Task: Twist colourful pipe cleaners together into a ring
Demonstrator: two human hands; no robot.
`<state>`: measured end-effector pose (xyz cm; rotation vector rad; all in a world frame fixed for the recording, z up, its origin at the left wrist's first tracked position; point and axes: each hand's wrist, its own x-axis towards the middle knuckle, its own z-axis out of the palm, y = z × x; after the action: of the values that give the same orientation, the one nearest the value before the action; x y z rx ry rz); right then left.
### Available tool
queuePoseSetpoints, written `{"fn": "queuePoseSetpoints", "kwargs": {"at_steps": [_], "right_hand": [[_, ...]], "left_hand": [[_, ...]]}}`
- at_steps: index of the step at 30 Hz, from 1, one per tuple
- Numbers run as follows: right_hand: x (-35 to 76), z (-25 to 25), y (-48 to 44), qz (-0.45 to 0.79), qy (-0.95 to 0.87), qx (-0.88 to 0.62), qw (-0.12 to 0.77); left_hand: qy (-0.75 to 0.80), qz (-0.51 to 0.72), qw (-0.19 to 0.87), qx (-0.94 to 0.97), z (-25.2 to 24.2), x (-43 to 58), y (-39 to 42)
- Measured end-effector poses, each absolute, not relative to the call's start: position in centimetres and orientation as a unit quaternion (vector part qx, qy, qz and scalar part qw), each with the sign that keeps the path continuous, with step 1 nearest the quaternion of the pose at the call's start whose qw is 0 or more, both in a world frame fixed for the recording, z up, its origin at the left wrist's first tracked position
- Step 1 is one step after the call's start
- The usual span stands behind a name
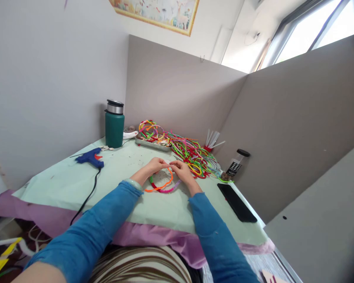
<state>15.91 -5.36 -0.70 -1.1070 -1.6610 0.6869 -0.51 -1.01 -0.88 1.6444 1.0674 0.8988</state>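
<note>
My left hand (156, 166) and my right hand (181, 171) meet above the middle of the table, fingertips pinched close together. Between them they hold a fuzzy pipe cleaner (167, 183), whose orange strand runs up to the fingertips. Below it hangs a loop with green, red, magenta and lilac sections, close to the tabletop. The exact spot of each pinch is partly hidden by the fingers. Just behind my right hand lies a big heap of coloured pipe cleaners (191, 153).
A blue glue gun (90, 158) with a black cord lies left, near a green tumbler (114, 129). Behind stands a metal tray (153, 145) of small pieces. Right are a black-lidded jar (235, 167) and a flat black object (236, 202). Grey partitions (177, 86) enclose the table.
</note>
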Motion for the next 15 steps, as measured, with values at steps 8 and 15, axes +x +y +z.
{"fn": "queuePoseSetpoints", "kwargs": {"at_steps": [8,15], "right_hand": [[16.0,-0.8,-5.3,0.260,-0.689,-0.474,0.483],[16.1,-0.9,-5.4,0.258,-0.689,-0.476,0.482]], "left_hand": [[0.448,0.357,0.306,0.760,-0.2,-0.4,-1.6],[0.447,0.334,0.264,0.786,0.2,-0.4,-2.1]]}}
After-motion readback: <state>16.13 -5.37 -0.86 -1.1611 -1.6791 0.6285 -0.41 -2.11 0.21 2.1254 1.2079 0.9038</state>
